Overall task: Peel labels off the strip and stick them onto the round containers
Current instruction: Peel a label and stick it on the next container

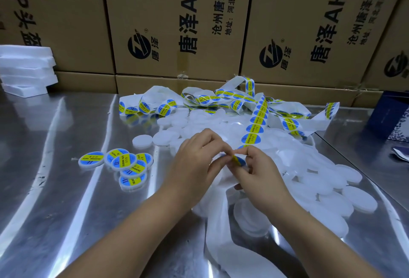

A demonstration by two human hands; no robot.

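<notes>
Pinching the edge of a blue-and-yellow label (239, 160), the left hand (197, 158) meets the right hand (260, 168), whose fingers curl around the strip (254, 126) just below it. Both hands are over the heap of plain white containers (345, 191) on the metal table (55, 200).

The label looks paper-thin, light and limp, and is probably tacky underneath. It is best held by its rim alone so it does not fold onto itself.

The strip's long axis runs from the hands away and slightly right into a tangle by the cardboard boxes (177, 23). Its bare backing trails towards the person. Finished containers (124, 163) lie to the left.
</notes>
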